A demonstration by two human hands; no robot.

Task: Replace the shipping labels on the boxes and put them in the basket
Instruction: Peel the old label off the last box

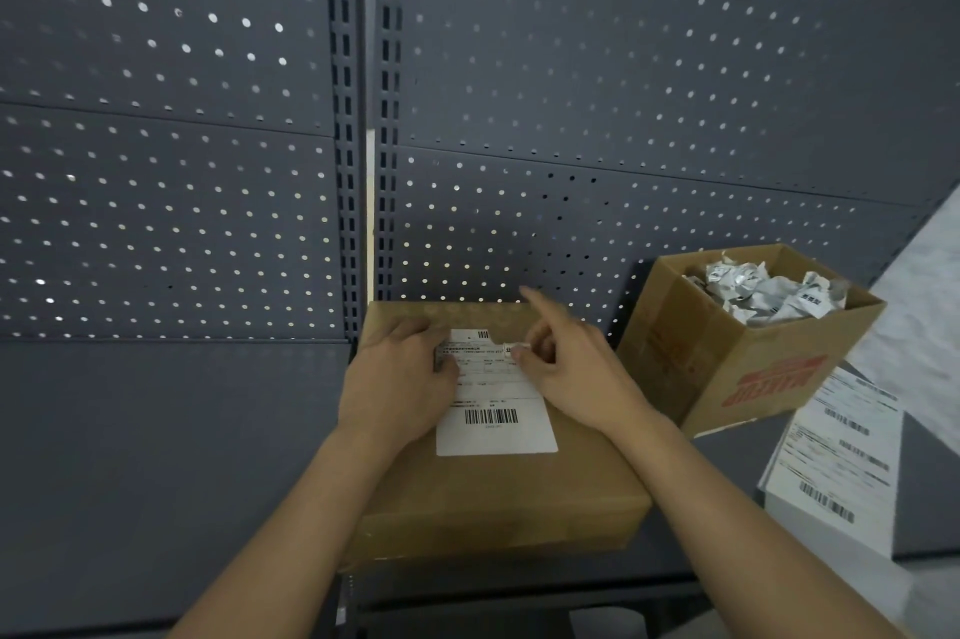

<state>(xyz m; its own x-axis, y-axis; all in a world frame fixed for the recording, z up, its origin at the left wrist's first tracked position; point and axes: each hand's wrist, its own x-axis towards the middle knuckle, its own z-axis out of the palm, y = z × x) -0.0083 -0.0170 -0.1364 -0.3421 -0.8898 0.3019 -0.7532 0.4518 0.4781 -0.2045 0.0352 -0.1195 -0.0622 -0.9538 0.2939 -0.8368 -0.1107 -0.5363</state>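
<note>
On the shelf (182, 456) the closed box (498, 498) carries a white label (498, 430) — left grip (400, 378) lies spread, seemingly pressing its left edge; right grip (571, 368) pinches its torn top edge, forefinger raised.

Both arms reach forward; left hand (400, 381) presses flat, right hand (576, 373) pinches, forefinger raised.

On my feed I see two bare hands, the left hand (400, 381) and the right hand (576, 373), each running into a bare forearm (291, 524), uncovered down to the view's lower edge. The fingers (540, 308) are slim; blur softens the right forefinger.
</note>
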